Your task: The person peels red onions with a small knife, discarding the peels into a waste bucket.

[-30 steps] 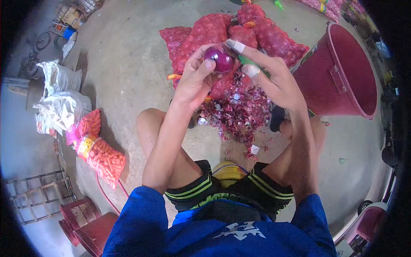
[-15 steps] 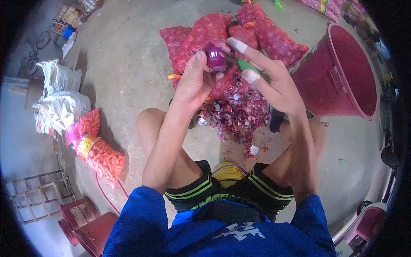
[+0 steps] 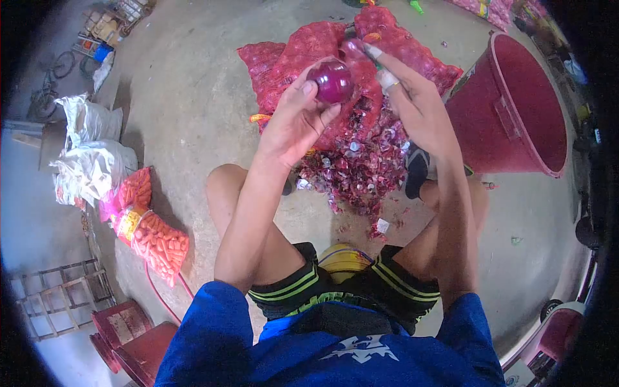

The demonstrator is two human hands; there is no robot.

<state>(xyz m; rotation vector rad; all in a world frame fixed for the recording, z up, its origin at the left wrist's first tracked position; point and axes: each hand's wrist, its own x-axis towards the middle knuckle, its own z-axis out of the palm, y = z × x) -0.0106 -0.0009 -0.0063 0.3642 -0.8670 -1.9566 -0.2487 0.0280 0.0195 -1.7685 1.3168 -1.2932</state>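
A shiny, purple-red onion sits in the fingers of my left hand, with its smooth skin facing me. To its right, my right hand is closed around a small green-handled knife, mostly covered by the fingers; its blade does not show clearly. White tape wraps two fingertips of that hand. A blurred pinkish piece of onion skin is at the right fingertips, apart from the onion. Below both hands lies a heap of onion skins on the floor.
Red mesh sacks of onions lie just beyond my hands. A large dark-red tub leans at the right. On the left are white sacks and a bag of carrots. Red containers stand at the lower left.
My right hand has moved up and away from the onion, carrying the knife and a piece of skin. The onion stays in my left hand, now showing more of its smooth surface.
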